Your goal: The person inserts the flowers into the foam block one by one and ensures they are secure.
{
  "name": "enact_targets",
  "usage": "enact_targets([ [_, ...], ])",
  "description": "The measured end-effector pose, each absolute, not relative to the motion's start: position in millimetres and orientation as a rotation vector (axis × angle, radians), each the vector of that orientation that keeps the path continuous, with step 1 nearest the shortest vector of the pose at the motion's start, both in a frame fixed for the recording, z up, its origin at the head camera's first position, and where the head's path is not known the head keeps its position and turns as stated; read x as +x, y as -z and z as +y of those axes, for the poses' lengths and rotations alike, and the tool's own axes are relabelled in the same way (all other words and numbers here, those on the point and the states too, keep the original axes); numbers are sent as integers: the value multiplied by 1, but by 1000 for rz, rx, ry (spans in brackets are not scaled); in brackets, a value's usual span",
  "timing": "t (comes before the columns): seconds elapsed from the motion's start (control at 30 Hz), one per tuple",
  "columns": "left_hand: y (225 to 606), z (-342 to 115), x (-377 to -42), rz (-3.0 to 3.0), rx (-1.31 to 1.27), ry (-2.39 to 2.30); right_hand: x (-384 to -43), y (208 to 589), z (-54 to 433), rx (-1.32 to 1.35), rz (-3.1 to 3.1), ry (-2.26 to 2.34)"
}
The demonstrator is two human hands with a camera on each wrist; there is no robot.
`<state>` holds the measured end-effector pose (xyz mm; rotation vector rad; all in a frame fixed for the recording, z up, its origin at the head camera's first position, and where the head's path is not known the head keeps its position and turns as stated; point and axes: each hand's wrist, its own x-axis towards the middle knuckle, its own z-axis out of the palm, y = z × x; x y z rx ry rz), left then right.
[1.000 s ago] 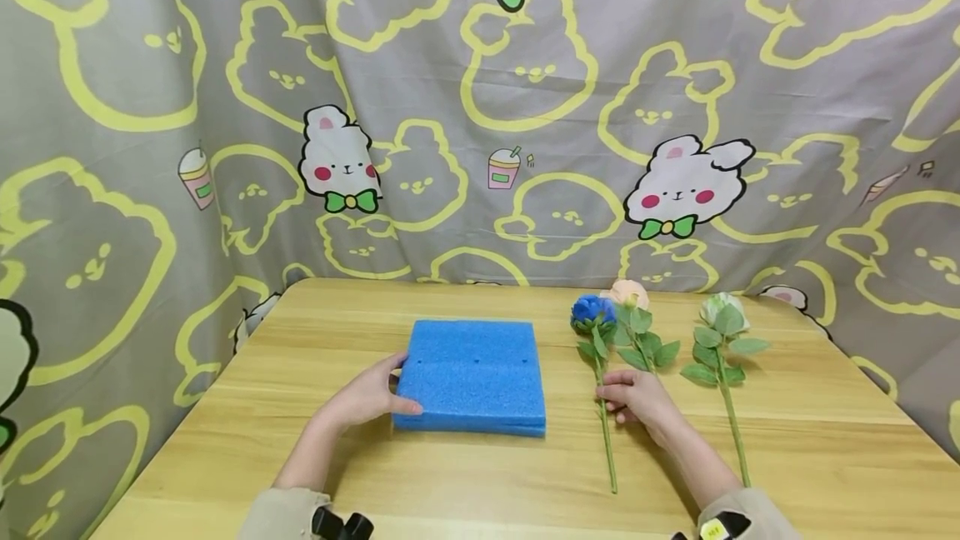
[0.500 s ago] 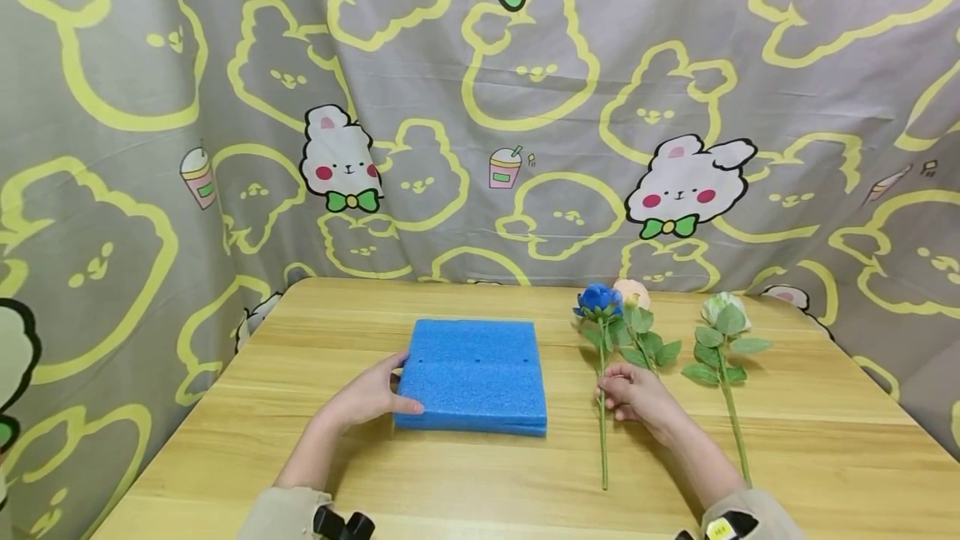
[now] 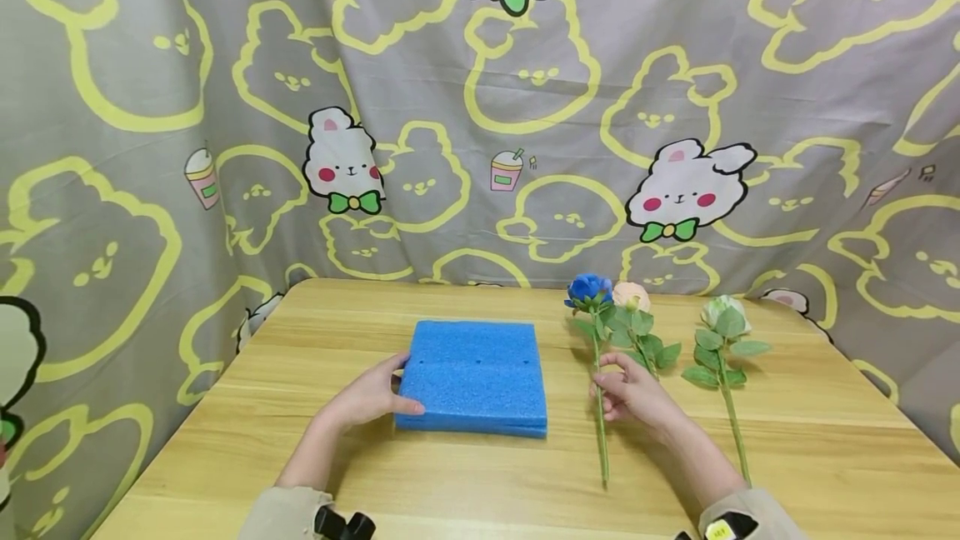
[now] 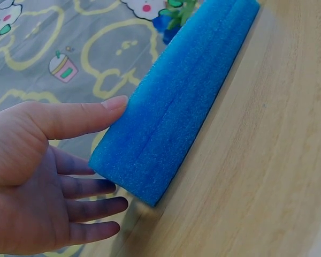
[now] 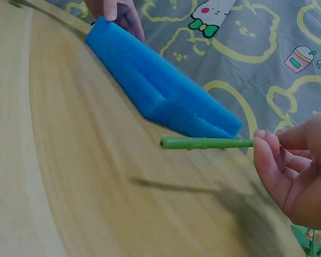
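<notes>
My right hand (image 3: 632, 391) pinches the green stem of a blue artificial flower (image 3: 590, 290), whose bloom points away from me. In the right wrist view the bare lower stem (image 5: 206, 143) sticks out past the fingertips, above the table, with a shadow below it. A blue foam block (image 3: 472, 373) with small holes across its top lies left of the flower. My left hand (image 3: 371, 394) rests at the block's left side. In the left wrist view the thumb (image 4: 85, 119) touches the block's upper edge, and the other fingers extend fairly straight beside its end.
Behind the blue flower lies a pale pink flower (image 3: 632, 297) with green leaves. Farther right, a white-green flower (image 3: 726, 315) lies with its long stem toward me. A patterned grey curtain (image 3: 540, 215) hangs behind the wooden table (image 3: 495, 482).
The right hand has raised the blue flower, its bloom now higher in view and, after a slight rightward swing, back toward the left. The left hand and foam block stay put.
</notes>
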<state>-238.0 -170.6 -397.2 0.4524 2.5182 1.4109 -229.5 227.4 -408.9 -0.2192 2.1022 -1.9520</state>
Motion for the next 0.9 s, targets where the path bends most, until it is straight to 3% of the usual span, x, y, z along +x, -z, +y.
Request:
enact_targets([
  [0.9,397,-170,-237,2528,447,-1411,-240,380,205,-381,2179,1908],
])
